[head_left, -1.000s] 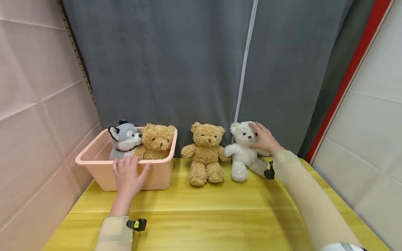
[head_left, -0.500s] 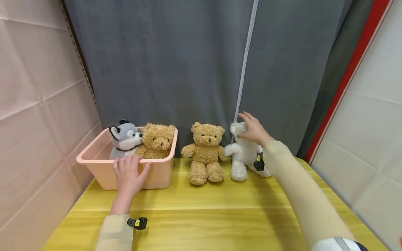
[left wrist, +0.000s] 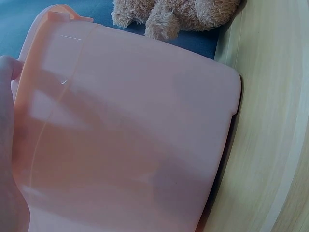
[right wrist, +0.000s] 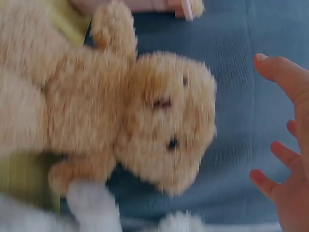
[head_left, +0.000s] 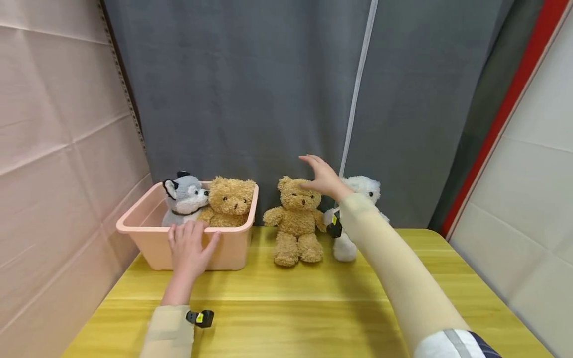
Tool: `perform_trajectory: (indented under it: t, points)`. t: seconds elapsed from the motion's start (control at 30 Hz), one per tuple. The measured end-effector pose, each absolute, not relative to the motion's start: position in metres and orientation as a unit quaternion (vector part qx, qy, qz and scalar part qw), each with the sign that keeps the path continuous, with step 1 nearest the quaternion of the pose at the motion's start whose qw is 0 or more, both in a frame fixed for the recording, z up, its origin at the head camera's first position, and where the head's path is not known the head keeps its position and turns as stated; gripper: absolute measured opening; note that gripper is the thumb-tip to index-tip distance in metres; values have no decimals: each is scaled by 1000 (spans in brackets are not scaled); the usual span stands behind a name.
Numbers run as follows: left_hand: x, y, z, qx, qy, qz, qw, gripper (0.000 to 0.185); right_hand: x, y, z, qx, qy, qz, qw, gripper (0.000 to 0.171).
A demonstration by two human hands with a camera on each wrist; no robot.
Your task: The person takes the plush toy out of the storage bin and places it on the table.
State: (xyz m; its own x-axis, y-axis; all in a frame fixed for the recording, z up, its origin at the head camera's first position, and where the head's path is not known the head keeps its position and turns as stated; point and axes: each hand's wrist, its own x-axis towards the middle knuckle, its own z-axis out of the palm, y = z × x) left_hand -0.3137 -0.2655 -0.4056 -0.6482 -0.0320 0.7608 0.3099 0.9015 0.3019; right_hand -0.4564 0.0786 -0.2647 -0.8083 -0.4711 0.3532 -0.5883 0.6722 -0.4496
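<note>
My right hand (head_left: 320,175) hovers open just above the head of a brown teddy bear (head_left: 296,220) sitting on the yellow table (head_left: 313,308); its spread fingers (right wrist: 285,145) show beside the bear's face (right wrist: 164,121) in the right wrist view. A white teddy bear (head_left: 358,199) sits right of it, partly hidden by my forearm. My left hand (head_left: 190,248) rests flat on the front wall of a pink bin (head_left: 147,238), seen close as the bin (left wrist: 130,135) in the left wrist view. Inside the bin sit a grey husky plush (head_left: 183,196) and another brown bear (head_left: 230,199).
A grey curtain (head_left: 250,89) hangs right behind the toys. A pale padded wall (head_left: 53,149) stands at the left and a white panel (head_left: 528,189) with a red strip at the right. The table's front half is bare wood.
My right hand has left the white bear's head and moved left, now above the brown bear. The left hand stays on the bin.
</note>
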Motion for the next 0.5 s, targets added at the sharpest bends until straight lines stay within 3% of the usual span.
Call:
perform_trajectory:
  t: [0.3,0.5]
  points:
    - [-314,-264,-407,-80,-883,-206,414,41,-452,13,-264,313,-905,281,68,75]
    - [-313,-265,-408,-79,-881,-204,420,42,-452,-25,-265,325,-886,329,28,60]
